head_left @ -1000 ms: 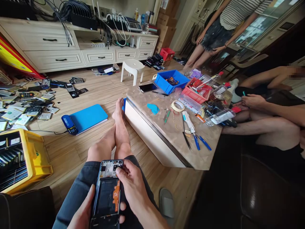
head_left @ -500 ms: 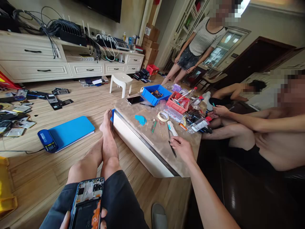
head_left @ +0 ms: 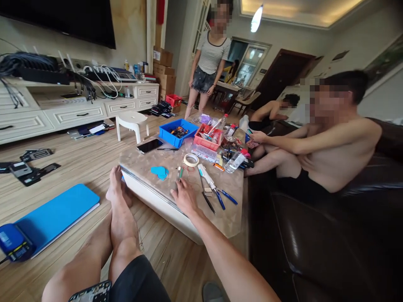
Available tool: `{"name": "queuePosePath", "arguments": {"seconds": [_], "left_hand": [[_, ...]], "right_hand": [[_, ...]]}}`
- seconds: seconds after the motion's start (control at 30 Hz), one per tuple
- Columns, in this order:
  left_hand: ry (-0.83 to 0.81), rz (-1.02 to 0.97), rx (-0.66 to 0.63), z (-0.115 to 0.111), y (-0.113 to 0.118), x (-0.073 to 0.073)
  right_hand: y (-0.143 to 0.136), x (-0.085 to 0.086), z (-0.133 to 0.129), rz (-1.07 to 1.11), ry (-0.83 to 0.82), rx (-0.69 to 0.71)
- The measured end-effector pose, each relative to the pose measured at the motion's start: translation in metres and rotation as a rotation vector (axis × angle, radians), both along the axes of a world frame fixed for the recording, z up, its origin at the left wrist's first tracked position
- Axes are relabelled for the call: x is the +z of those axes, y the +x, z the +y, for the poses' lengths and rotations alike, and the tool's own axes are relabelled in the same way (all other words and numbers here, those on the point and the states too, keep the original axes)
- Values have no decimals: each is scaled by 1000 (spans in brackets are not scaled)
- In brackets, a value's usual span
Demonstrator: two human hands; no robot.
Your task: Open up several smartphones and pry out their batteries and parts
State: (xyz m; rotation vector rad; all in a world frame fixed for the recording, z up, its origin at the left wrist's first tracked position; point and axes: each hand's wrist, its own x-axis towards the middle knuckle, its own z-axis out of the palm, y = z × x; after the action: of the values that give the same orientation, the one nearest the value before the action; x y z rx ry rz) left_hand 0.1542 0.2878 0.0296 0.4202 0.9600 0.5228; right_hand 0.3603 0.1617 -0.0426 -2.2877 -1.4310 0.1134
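Observation:
My right hand (head_left: 185,197) is stretched over the near part of the low table, thumb and fingers apart. Its fingertips reach the lower end of a slim green-and-white tool (head_left: 179,173), partly covered by them. To the right of the hand lie black tweezers (head_left: 208,203), blue-handled pliers (head_left: 223,198) and a white-and-teal handled tool (head_left: 206,175). Beyond the fingers are a roll of masking tape (head_left: 191,160) and blue flat pieces (head_left: 160,172). An opened phone (head_left: 91,292) shows only its upper end at the bottom edge, by my lap. My left hand is out of view.
On the table (head_left: 141,161) stand a blue bin (head_left: 178,132), a red bin (head_left: 208,138), a dark phone (head_left: 150,145) and a clear bottle (head_left: 236,160). One person sits on the dark sofa (head_left: 302,235); another stands behind the table. A white stool (head_left: 132,121) is beyond.
My view has turned and shifted right. My right hand has moved left from the tweezers to the green-and-white tool; the pliers now show. The opened phone and left hand dropped mostly out of view.

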Motion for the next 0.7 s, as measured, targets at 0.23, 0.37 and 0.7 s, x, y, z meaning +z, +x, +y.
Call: {"name": "queuePosePath", "arguments": {"seconds": [0.23, 0.37, 0.7], "left_hand": [[-63, 59, 44, 23, 13, 9], [-55, 16, 24, 23, 11, 6], [-48, 18, 59, 21, 18, 6]], "right_hand": [[75, 14, -27, -100, 10, -194], [132, 14, -64, -91, -63, -396], [160, 11, -69, 8, -160, -483]]}}
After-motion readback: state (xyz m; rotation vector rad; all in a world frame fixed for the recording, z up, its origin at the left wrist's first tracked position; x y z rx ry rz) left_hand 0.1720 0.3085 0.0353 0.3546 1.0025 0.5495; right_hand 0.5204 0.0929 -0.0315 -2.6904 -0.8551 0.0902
